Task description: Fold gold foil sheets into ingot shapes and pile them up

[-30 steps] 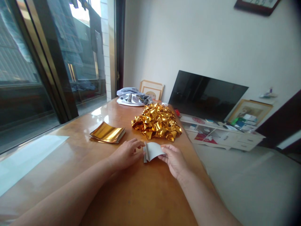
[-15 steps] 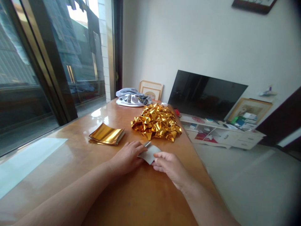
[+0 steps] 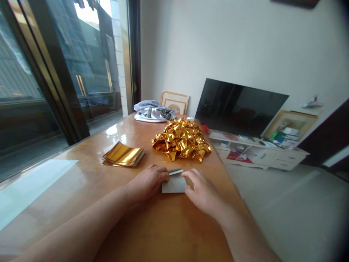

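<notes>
A small folded sheet [image 3: 173, 185], its pale side up, is pressed flat on the tabletop [image 3: 152, 225] between both hands. Its left edge is pinned by the left hand's [image 3: 147, 182] grip, fingers together; its right edge is covered by the right hand's [image 3: 203, 191] grip, fingers flat. Just beyond, a heap of crumpled gold pieces [image 3: 181, 140] is seen, and to the left a stack of gold sheets [image 3: 123, 155].

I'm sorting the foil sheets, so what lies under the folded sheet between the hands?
The folded sheet lies flat on the wooden table, pressed by left hand and right hand. Anything beneath or inside it is hidden.
</notes>
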Available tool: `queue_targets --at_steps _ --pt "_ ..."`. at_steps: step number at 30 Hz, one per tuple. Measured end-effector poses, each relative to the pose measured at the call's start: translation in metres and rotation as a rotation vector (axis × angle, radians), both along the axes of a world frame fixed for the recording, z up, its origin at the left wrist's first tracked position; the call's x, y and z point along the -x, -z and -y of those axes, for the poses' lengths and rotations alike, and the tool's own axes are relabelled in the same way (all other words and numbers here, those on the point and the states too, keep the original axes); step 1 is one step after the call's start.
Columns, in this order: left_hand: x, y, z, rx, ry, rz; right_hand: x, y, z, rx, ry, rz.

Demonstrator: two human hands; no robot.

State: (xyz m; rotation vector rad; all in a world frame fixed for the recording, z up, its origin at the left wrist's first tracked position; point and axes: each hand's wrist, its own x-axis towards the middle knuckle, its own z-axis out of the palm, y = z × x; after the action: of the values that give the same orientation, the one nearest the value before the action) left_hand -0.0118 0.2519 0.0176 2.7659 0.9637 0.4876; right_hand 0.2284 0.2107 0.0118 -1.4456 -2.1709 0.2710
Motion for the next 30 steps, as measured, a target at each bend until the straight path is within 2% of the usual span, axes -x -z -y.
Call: queue_targets --at_steps 3,11,21,30 --pt "0.001 -0.002 0.001 0.009 0.013 -0.006 0.001 0.002 -0.003 -0.062 -0.040 0.091" --pt "0.004 0.000 -0.002 -0.005 0.011 -0.019 0.003 0.003 -0.006 -0.048 -0.066 0.195" --pt "0.003 0.000 0.002 -0.090 -0.089 -0.078 0.006 0.004 -0.005 0.019 -0.066 0.250" --pt "-0.002 -0.009 0.014 -0.095 -0.066 -0.125 0.009 0.005 -0.003 0.021 -0.041 0.237"
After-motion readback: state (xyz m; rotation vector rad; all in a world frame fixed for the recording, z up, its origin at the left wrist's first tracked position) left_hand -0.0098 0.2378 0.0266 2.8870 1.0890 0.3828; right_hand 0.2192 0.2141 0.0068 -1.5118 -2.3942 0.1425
